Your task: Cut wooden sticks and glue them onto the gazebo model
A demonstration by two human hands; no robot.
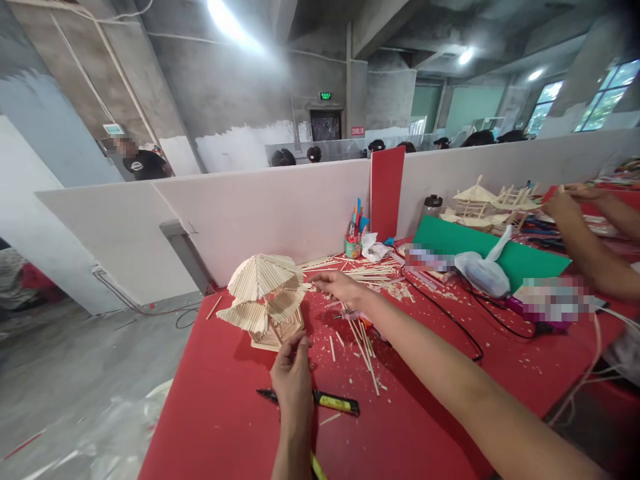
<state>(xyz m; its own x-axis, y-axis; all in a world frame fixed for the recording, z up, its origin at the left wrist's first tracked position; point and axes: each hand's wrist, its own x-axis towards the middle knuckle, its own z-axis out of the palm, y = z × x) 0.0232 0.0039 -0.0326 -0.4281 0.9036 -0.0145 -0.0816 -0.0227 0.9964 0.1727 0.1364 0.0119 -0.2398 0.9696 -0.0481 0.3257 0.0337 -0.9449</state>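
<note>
A model pavilion (265, 303) made of thin wooden sticks, with a two-tier roof, stands upright on the red table (220, 400). My left hand (293, 367) is closed at the near right corner of its base, thumb and fingers together. To the right of the roof is my right hand (343, 288), its fingers drawn together towards the roof edge; anything small between the tips cannot be made out. A black and yellow utility knife (337, 403) lies partly behind my left wrist. Loose sticks (365, 353) lie under my right forearm.
More sticks and scraps (370, 272) lie behind my right hand, near a pen cup (353, 247). A white partition (270, 217) borders the table. At right are a green board (480, 250), a plastic bag (483, 273), cables and a co-worker's hands (567, 200).
</note>
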